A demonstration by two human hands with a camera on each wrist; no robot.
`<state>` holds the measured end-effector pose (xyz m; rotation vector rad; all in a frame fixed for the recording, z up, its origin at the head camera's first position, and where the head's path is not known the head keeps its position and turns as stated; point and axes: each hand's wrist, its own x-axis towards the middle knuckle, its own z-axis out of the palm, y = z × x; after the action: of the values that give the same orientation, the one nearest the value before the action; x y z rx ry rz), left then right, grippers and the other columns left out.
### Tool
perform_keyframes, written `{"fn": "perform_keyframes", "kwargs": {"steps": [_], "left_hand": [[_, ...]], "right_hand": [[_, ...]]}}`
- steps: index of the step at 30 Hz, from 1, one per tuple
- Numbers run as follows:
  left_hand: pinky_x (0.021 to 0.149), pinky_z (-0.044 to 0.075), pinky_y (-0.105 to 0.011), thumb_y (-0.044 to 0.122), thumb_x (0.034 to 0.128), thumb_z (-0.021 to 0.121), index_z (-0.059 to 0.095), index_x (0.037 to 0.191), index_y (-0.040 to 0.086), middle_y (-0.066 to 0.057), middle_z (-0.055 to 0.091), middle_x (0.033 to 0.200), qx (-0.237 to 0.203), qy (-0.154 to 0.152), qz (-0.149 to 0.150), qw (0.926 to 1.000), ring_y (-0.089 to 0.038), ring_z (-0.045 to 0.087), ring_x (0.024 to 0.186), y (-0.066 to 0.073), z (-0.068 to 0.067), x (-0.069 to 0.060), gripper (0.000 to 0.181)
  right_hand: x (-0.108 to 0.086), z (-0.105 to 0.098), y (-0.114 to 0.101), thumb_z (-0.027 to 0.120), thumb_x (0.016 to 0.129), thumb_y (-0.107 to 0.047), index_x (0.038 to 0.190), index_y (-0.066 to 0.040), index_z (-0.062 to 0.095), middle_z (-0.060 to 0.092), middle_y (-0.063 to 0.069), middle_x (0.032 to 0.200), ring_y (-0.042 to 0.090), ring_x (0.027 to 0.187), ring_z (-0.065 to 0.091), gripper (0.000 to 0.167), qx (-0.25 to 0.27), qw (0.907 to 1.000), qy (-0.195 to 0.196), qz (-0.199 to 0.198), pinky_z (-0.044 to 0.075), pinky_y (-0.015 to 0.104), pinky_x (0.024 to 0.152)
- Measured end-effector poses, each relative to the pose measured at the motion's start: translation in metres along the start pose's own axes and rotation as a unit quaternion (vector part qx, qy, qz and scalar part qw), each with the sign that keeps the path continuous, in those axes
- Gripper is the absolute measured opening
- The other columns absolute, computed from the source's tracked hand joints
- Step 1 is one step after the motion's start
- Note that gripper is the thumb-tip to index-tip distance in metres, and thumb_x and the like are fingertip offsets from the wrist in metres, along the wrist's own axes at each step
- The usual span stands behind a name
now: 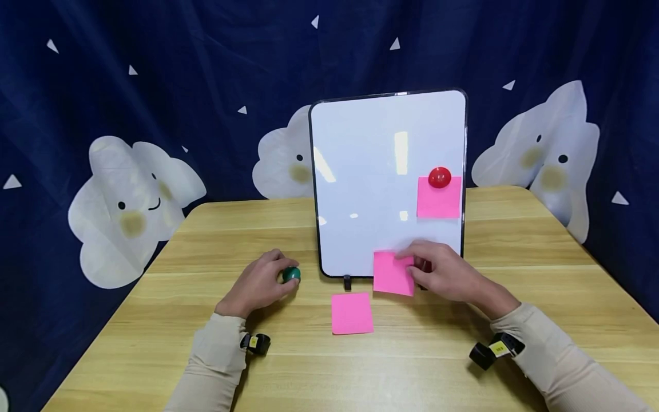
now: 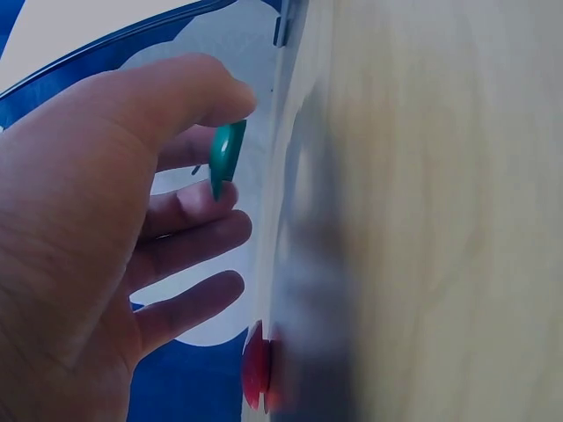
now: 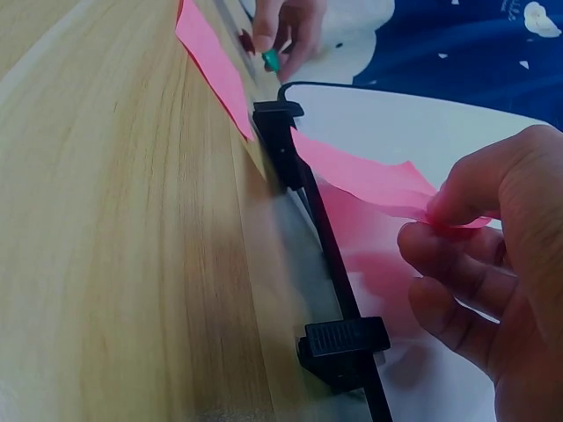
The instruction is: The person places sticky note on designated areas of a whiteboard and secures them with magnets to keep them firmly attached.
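Observation:
A green magnet (image 1: pixel 291 274) is pinched between thumb and fingers of my left hand (image 1: pixel 259 283), just above the table left of the whiteboard; the left wrist view shows the green magnet (image 2: pixel 227 154) edge-on. My right hand (image 1: pixel 448 272) pinches a pink note (image 1: pixel 393 273) by its right side, in front of the whiteboard's lower edge. The right wrist view shows that note (image 3: pixel 361 176) between thumb and index finger. On the whiteboard (image 1: pixel 370 149), a red magnet (image 1: pixel 440 177) sits over the top of another pink note (image 1: pixel 439 200).
A third pink note (image 1: pixel 352 313) is on the table (image 1: pixel 319 372) in front of the whiteboard. Black feet (image 1: pixel 347 282) support the board. Near my left hand, a red magnet (image 2: pixel 256 367) shows in the left wrist view. A blue curtain (image 1: pixel 206 86) hangs behind.

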<state>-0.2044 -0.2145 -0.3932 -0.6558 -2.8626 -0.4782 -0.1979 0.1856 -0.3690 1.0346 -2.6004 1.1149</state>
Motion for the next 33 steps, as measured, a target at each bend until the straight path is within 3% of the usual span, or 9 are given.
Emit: {"fn": "perform_keyframes", "kwargs": {"steps": [21, 33], "left_hand": [[0.07, 0.049, -0.032, 0.028, 0.0879, 0.072, 0.074, 0.108, 0.015, 0.001, 0.06, 0.098, -0.002, 0.056, 0.034, 0.9979, -0.014, 0.054, 0.08, 0.002, -0.007, 0.002, 0.024], [0.076, 0.053, -0.036, 0.025, 0.0894, 0.074, 0.073, 0.119, 0.009, -0.001, 0.063, 0.107, -0.012, 0.1, 0.075, 0.9921, -0.017, 0.06, 0.091, 0.002, -0.003, 0.003, 0.034]], "right_hand": [[0.011, -0.009, -0.007, 0.07, 0.089, 0.004, 0.115, -0.01, 0.074, 0.061, -0.005, 0.088, 0.017, 0.078, 0.054, 0.031, -0.008, 0.9996, 0.02, 0.02, 0.049, 0.026, 0.065], [0.028, -0.013, -0.015, 0.071, 0.087, 0.004, 0.113, -0.008, 0.074, 0.063, -0.003, 0.086, 0.017, 0.074, 0.055, 0.028, -0.03, 0.9991, 0.027, 0.008, 0.05, 0.028, 0.063]]}}
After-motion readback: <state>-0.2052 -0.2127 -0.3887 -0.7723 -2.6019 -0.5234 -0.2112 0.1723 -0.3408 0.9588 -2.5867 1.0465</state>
